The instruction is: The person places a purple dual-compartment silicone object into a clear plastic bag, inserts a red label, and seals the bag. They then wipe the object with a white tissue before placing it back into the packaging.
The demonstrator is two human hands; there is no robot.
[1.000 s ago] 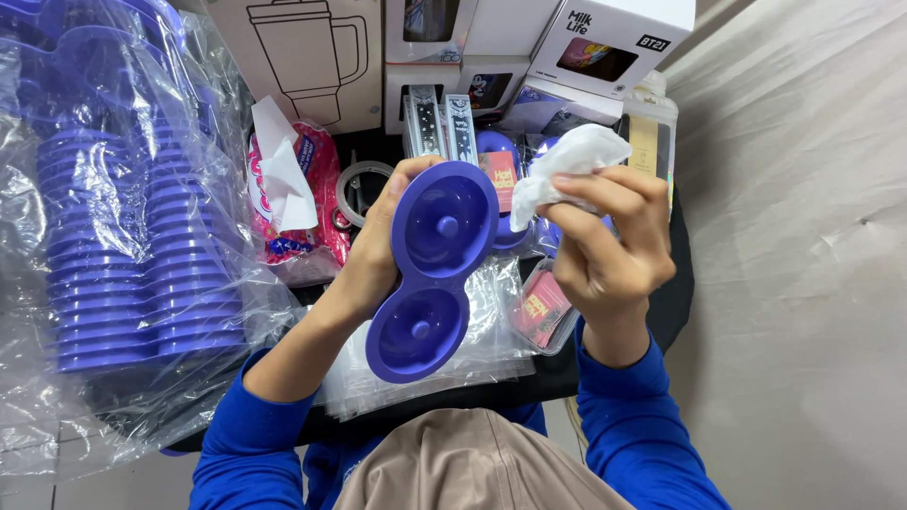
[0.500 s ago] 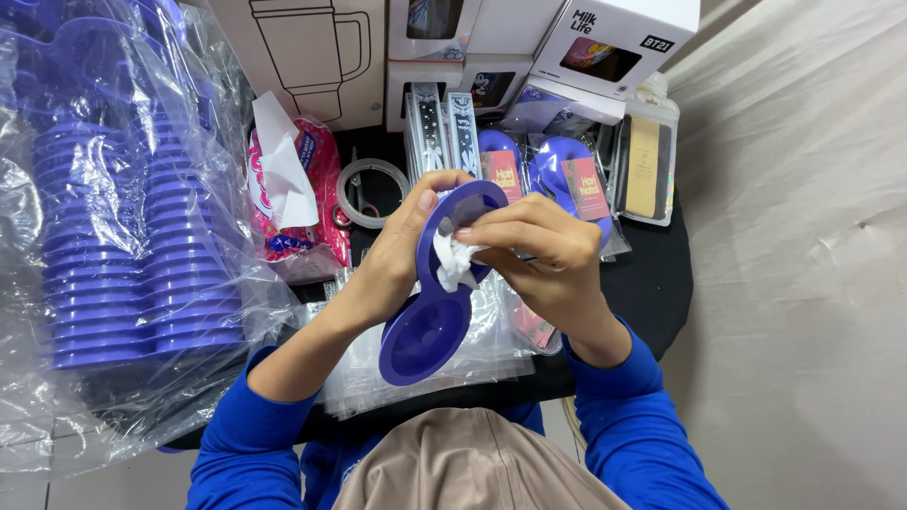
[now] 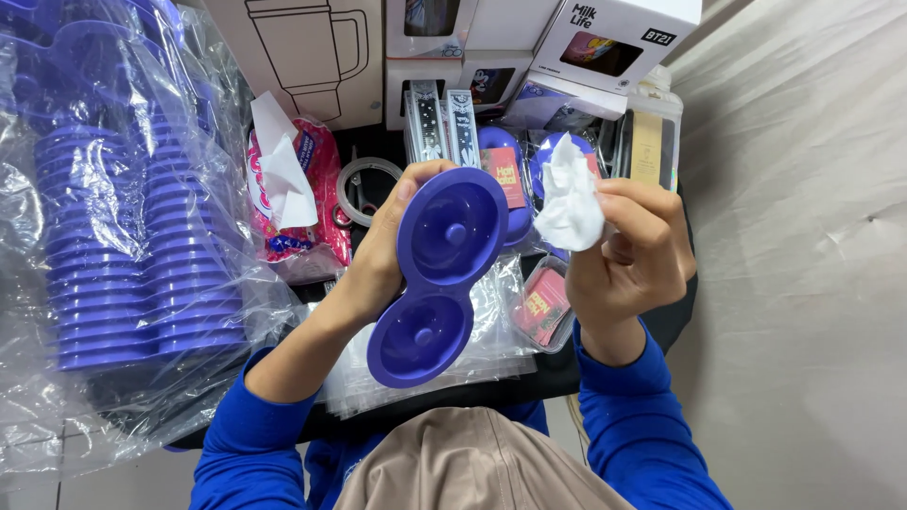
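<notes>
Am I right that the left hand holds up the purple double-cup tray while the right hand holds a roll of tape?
Not quite. In the head view the right hand holds a crumpled white tissue, not tape. The left hand does hold up the purple double-cup tray.

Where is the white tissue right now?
In the head view, the crumpled white tissue is pinched in the right hand, right of centre. It is held up just right of, and apart from, the purple two-cup tray that the left hand holds.
</notes>
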